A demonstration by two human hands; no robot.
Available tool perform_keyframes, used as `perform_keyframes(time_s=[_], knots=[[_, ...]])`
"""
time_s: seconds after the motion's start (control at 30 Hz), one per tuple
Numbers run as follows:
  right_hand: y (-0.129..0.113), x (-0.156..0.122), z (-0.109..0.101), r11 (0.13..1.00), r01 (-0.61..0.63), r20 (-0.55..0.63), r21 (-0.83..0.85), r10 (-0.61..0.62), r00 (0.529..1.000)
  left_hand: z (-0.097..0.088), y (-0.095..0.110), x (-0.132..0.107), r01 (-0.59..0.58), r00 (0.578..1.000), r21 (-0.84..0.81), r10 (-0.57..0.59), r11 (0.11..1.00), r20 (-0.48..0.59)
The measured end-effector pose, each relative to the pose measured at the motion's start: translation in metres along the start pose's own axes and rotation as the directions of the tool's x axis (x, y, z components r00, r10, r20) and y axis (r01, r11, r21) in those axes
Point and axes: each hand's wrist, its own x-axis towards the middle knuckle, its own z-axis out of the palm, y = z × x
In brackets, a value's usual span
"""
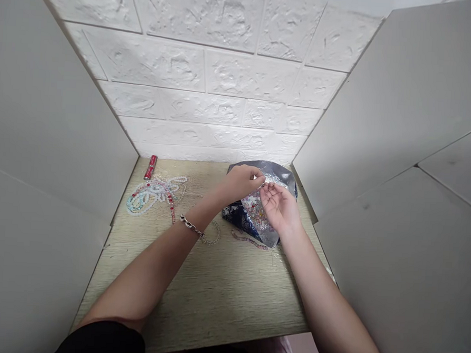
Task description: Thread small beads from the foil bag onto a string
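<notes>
My left hand (243, 183), with a chain bracelet on its wrist, reaches over an open silvery bag (286, 176). Its thumb and fingertips are pinched together, and what they grip is too small to make out. Close against those fingertips is my right hand (279, 208), palm up, its fingers loosely curled and apart. No object can be made out in that palm. Many small, mixed-colour beads (253, 205) lie inside the bag beneath both hands. A pinkish beaded strand (250, 240) rests along the bag's near edge.
Tangled white, blue and red bead strings (155, 196) lie at the left back, with a shiny red tube (150, 168) behind them. A clear beaded loop (212, 234) is near my left wrist. Panels flank the wooden tabletop (229, 297); a white brick-patterned wall (223, 110) closes the back.
</notes>
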Motion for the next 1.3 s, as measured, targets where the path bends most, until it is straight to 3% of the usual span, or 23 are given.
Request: perform_keyframes(time_s=[0.57, 1.3], knots=[[0.0074, 0.0043, -0.0022, 0.999, 0.001, 0.046, -0.047, 0.001, 0.999, 0.0041, 0.0, -0.0011, -0.016, 0.999, 0.088, 0.019, 0.996, -0.036], [0.0081, 0.0035, -0.0025, 0.998, 0.011, 0.03, -0.057, -0.01, 0.999, 0.0095, -0.0022, 0.0005, 0.002, 0.999, 0.017, -0.002, 1.0, -0.041]])
